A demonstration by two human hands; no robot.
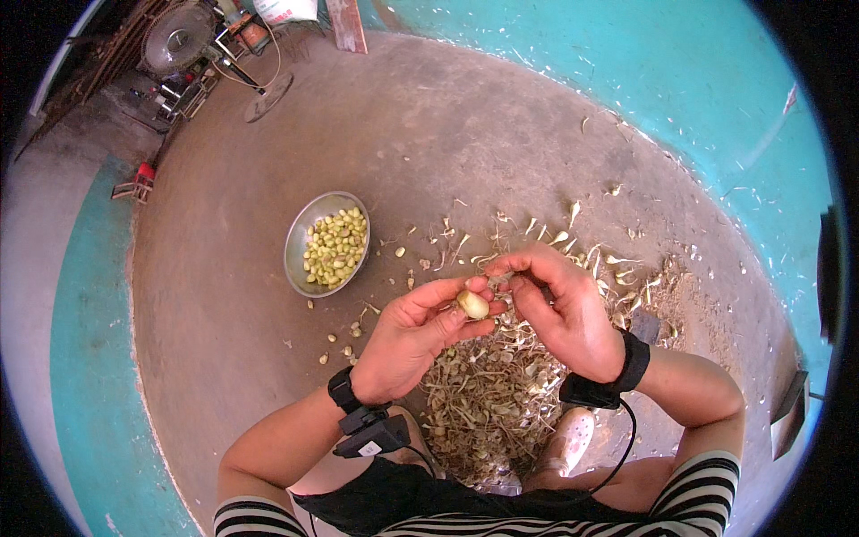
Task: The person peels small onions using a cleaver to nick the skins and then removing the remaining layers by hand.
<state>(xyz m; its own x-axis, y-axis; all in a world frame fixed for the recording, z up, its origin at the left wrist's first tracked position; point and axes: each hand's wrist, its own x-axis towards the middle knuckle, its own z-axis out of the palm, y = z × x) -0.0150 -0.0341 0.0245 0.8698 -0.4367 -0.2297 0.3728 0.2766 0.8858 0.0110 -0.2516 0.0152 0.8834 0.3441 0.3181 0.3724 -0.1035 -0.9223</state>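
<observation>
A pale, yellowish-white bulb (474, 305) is held between the thumb and fingers of my left hand (429, 322). Just right of it, my right hand (560, 309) pinches a thin piece of dry skin or root (500, 280) between thumb and forefinger, its fingertips close to those of my left hand. Beneath both hands lies a heap of dry skins, stalks and roots (486, 403) between my feet. A round metal basin (293, 260), partly filled with yellow-green bulbs (337, 245), sits on the floor to the left of my hands.
Loose bulbs and stalks (570, 235) are scattered on the concrete floor (429, 148) around the heap. My shoe (574, 433) stands at its right edge. A standing fan (178, 41) and a small red-topped stool (142, 178) are at the upper left. A turquoise wall (671, 80) runs along the right.
</observation>
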